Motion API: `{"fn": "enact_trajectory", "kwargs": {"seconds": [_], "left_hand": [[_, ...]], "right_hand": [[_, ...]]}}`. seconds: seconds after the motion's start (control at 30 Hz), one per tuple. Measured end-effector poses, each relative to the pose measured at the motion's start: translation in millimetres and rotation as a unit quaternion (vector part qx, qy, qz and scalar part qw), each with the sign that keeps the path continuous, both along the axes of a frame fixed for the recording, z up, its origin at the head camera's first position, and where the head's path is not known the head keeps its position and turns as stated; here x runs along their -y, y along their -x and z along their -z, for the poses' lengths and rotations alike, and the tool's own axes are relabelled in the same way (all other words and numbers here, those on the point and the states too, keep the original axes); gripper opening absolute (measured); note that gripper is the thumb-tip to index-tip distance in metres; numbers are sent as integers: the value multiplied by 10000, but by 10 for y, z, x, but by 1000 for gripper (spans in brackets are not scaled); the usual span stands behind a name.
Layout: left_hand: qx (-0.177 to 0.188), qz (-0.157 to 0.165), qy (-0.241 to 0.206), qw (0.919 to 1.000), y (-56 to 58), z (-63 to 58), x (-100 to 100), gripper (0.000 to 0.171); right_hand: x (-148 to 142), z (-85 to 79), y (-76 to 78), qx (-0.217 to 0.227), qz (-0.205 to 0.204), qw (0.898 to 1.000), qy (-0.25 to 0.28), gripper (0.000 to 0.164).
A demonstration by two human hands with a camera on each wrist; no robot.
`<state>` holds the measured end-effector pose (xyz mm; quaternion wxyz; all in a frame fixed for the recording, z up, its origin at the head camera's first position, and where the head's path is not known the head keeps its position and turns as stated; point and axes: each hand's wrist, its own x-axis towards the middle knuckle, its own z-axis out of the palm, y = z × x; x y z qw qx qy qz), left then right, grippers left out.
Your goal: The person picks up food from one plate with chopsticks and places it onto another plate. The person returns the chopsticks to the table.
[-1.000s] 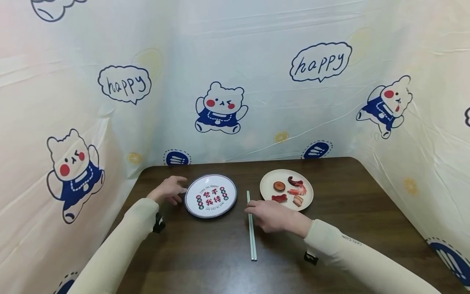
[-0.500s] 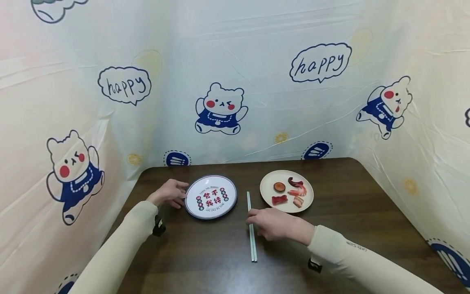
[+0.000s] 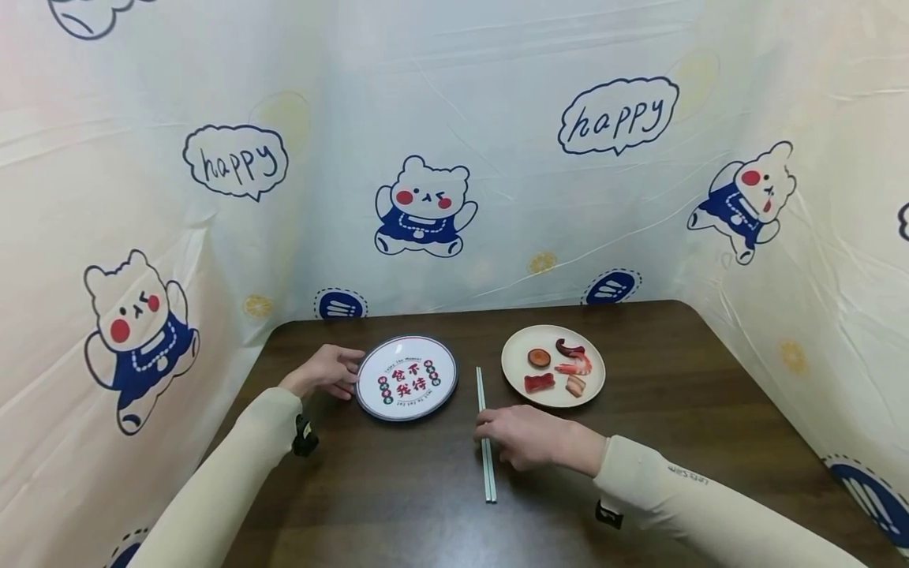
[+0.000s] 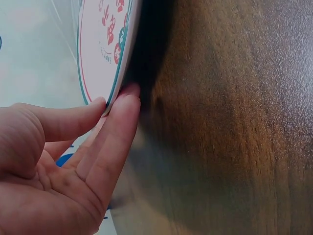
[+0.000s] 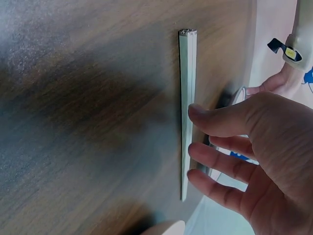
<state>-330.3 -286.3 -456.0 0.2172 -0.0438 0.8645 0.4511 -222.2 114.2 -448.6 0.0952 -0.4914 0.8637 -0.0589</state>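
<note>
My left hand point(image 3: 328, 372) pinches the left rim of a white plate point(image 3: 406, 379) with a dark blue edge and red and black characters. In the left wrist view its thumb lies on the rim and the fingers reach under the tilted-looking edge of the plate point(image 4: 102, 63). Two pale green chopsticks point(image 3: 488, 477) lie side by side on the table, pointing away from me. Over their middle is my right hand point(image 3: 533, 436). The right wrist view has its thumb and fingertips right at one long side of the chopsticks point(image 5: 187, 78), fingers loosely bent.
To the back right stands a cream plate point(image 3: 516, 371) bearing a brown round slice point(image 3: 539, 358), a shrimp point(image 3: 578, 364), a dark red curl point(image 3: 566, 347) and two meat pieces. The brown wooden table point(image 3: 398, 505) is bounded by a printed curtain point(image 3: 497, 221) behind and at both sides.
My left fingers have closed in on the plate's rim. The right hand has moved a little toward me along the chopsticks. Plates and chopsticks stay where they were.
</note>
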Motion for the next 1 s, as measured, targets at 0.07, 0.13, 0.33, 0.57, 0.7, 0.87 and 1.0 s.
{"fn": "enact_trajectory", "kwargs": {"seconds": [0.07, 0.13, 0.33, 0.57, 0.7, 0.87, 1.0], "left_hand": [[10, -2, -16, 10000, 0, -8, 0, 62], [26, -29, -38, 10000, 2, -13, 2, 61], [166, -120, -55, 9998, 8, -12, 2, 59], [210, -108, 31, 9997, 4, -52, -4, 58], [250, -118, 33, 9996, 3, -33, 4, 60], [250, -66, -30, 9997, -6, -6, 6, 62], [229, -49, -23, 9997, -14, -18, -6, 61]], "right_hand": [[10, -7, -5, 45, 14, 10000, -29, 40], [20, 0, -14, -4, -35, 10000, -63, 39], [47, 60, -35, -89, -147, 9997, -153, 37], [81, 28, -32, -86, -64, 9997, -210, 36], [104, 6, -36, -61, -60, 9997, -249, 35], [112, 30, -47, -73, -62, 9996, -270, 35], [107, 57, -43, -67, -49, 9995, -302, 36]]}}
